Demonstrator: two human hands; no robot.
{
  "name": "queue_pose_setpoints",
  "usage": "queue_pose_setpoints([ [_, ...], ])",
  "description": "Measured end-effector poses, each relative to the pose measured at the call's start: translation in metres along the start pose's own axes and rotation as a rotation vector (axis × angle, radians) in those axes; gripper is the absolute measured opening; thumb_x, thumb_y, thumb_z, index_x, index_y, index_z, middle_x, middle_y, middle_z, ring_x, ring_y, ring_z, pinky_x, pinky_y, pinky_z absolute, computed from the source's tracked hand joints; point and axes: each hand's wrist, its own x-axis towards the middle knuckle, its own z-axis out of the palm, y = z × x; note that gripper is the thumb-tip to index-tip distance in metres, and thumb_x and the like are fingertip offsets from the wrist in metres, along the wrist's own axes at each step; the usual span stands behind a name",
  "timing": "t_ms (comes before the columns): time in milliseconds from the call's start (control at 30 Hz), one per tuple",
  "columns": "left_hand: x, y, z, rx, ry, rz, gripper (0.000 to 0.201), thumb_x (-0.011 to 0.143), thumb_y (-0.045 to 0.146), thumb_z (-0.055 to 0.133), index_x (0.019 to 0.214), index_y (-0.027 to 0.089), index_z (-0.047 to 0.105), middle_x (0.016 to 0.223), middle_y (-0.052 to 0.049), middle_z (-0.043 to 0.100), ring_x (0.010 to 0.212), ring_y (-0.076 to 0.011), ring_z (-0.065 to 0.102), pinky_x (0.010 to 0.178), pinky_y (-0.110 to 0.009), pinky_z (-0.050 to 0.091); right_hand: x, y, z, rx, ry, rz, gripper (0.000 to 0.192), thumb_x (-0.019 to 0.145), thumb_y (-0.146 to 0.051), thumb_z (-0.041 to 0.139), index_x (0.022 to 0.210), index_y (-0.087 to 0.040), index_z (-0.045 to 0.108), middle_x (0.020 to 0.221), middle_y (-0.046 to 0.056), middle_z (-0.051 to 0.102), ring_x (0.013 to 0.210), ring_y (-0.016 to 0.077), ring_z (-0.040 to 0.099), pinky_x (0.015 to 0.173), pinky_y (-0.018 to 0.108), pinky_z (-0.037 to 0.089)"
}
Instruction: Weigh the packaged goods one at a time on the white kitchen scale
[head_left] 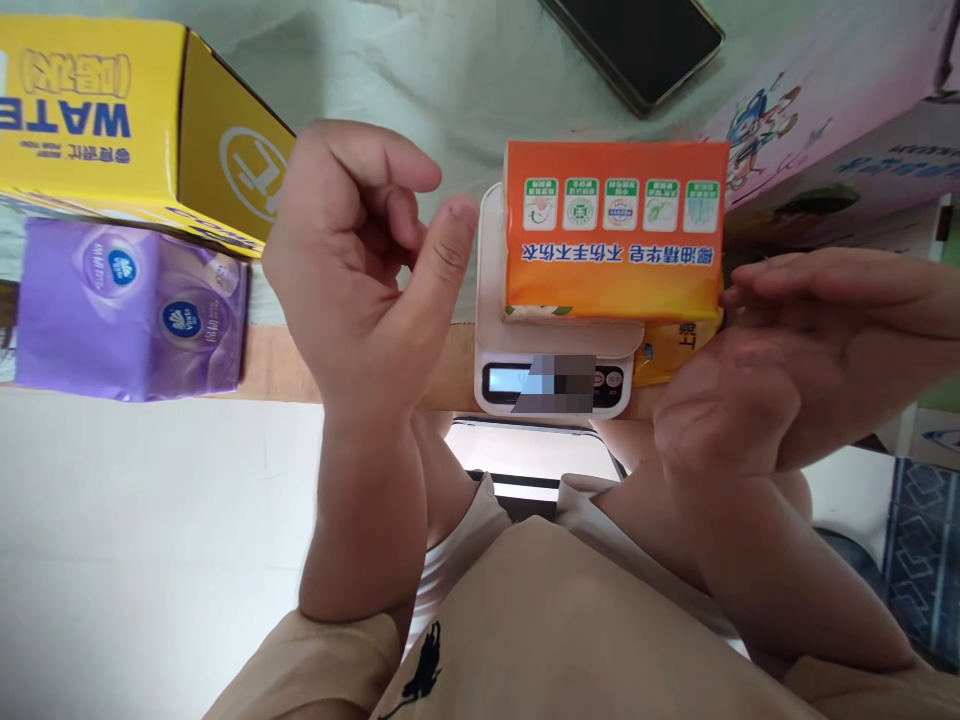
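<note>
**Listener:** Start at the fingers. What are the hands doing?

**Operator:** On my feed, the left hand [352, 260] is loosely curled, fingers folded toward the palm and the thumb standing up. It holds nothing. The thumb tip sits just beside the left edge of a small white kitchen scale [551, 385], apart from it as far as I can tell. The right hand [795, 350] lies open and flat, fingers stretched together pointing left. Its fingertips are right at the right edge of an orange soap package [615, 230]; I cannot tell whether they press on it.

**Listener:** Where is that package?

**Operator:** It rests on top of the scale, covering most of the platform. Its printed text and a row of green badges read upside down in this view. The scale's display faces me, and part of it is blurred. A yellow pack [675, 345] peeks out under the package's right corner.

**Listener:** And around that?

**Operator:** To the left, a purple tissue pack [131, 310] lies near a yellow cardboard box [142, 120]. A dark phone [637, 45] lies beyond the scale on a pale green cloth [420, 70].
</note>
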Motion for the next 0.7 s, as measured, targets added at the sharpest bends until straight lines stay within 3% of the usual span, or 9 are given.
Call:
queue_pose_setpoints([
  [67, 0.000, 0.000, 0.002, 0.057, 0.037, 0.010, 0.016, 0.088, 0.007, 0.075, 0.096, 0.021, 0.078, 0.075, 0.002, 0.051, 0.067, -0.0087, 0.047, 0.063, -0.025, 0.039, -0.001, 0.000, -0.001, -0.006, -0.021, -0.006, 0.029, 0.090, -0.052, 0.049, 0.098, -0.029, 0.065, 0.089, 0.010, 0.057, 0.088, 0.0298, 0.069, 0.079, 0.052, 0.057],
  [133, -0.001, 0.001, 0.004, 0.067, 0.070, 0.005, 0.026, 0.086, 0.003, 0.069, 0.100, 0.021, 0.080, 0.076, 0.004, 0.058, 0.067, -0.0077, 0.056, 0.064, -0.023, 0.046, -0.003, 0.001, 0.001, 0.016, 0.023, 0.005, 0.027, 0.091, -0.051, 0.048, 0.101, -0.030, 0.061, 0.092, 0.009, 0.056, 0.091, 0.0296, 0.068, 0.082, 0.052, 0.057],
  [267, -0.001, 0.001, 0.006, -0.001, 0.046, -0.032, 0.020, 0.088, 0.009, 0.077, 0.105, 0.019, 0.080, 0.101, 0.001, 0.075, 0.090, -0.0114, 0.074, 0.079, -0.024, 0.063, -0.006, 0.002, 0.008, 0.095, 0.121, -0.004, 0.024, 0.091, -0.048, 0.050, 0.103, -0.030, 0.061, 0.093, 0.008, 0.054, 0.089, 0.0277, 0.065, 0.085, 0.053, 0.054],
  [333, 0.000, 0.001, 0.006, -0.017, 0.041, -0.046, 0.015, 0.088, 0.014, 0.084, 0.102, 0.018, 0.080, 0.084, 0.003, 0.072, 0.076, -0.0102, 0.073, 0.068, -0.023, 0.060, -0.006, 0.000, 0.008, 0.130, 0.140, 0.008, 0.023, 0.089, -0.046, 0.054, 0.101, -0.029, 0.064, 0.092, 0.008, 0.057, 0.090, 0.0273, 0.065, 0.085, 0.052, 0.053],
  [433, 0.002, -0.003, 0.006, -0.079, -0.011, -0.001, 0.008, 0.097, 0.010, 0.076, 0.097, 0.017, 0.080, 0.067, 0.006, 0.064, 0.062, -0.0072, 0.070, 0.058, -0.022, 0.056, -0.006, 0.001, 0.005, 0.155, 0.114, 0.053, 0.023, 0.089, -0.047, 0.059, 0.099, -0.028, 0.066, 0.092, 0.008, 0.060, 0.092, 0.0261, 0.066, 0.085, 0.048, 0.052],
  [567, 0.005, -0.011, 0.004, -0.102, -0.059, 0.052, 0.031, 0.104, 0.001, 0.054, 0.105, 0.018, 0.081, 0.088, 0.004, 0.077, 0.067, -0.0048, 0.073, 0.062, -0.022, 0.060, -0.009, 0.017, 0.008, 0.204, 0.141, -0.035, 0.028, 0.091, -0.048, 0.060, 0.108, -0.028, 0.070, 0.095, 0.005, 0.061, 0.092, 0.0221, 0.065, 0.082, 0.043, 0.051],
  [700, 0.007, -0.017, 0.001, -0.077, -0.051, 0.106, 0.055, 0.082, -0.020, 0.047, 0.099, 0.020, 0.081, 0.091, 0.006, 0.076, 0.072, -0.0043, 0.069, 0.065, -0.021, 0.057, -0.009, 0.027, 0.015, 0.293, 0.179, -0.199, 0.032, 0.088, -0.040, 0.065, 0.114, -0.022, 0.070, 0.093, 0.004, 0.061, 0.086, 0.0192, 0.064, 0.076, 0.038, 0.049],
])
